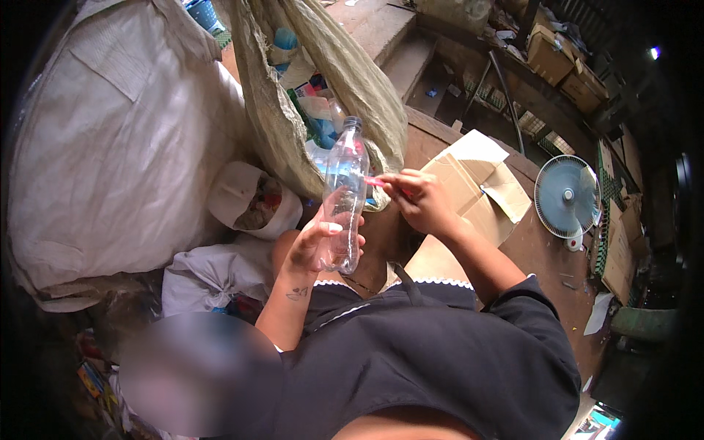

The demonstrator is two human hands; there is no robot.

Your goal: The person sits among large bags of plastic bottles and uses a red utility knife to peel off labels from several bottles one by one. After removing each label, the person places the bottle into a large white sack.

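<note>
A clear, empty-looking plastic bottle (343, 220) with a dark cap stands nearly upright in front of me, over my lap. Around its lower half are the fingers of my left hand (308, 240), closed on it. My right hand (422, 199) is at the bottle's right side, its fingers pinching a slim pinkish-red tool (375, 181). The tool's tip points left and meets or nearly meets the bottle's middle; its exact kind is too small to tell. Just beyond the bottle hangs an open woven sack (378, 95) with plastic bottles inside.
A large full white sack (125, 161) fills the left. Near it are a white cut-open container (227, 196) with scraps and a tied white sack (202, 275). Flattened cardboard (455, 183) lies right of my hand, with a fan (568, 194) farther right. A concrete step (407, 66) rises behind.
</note>
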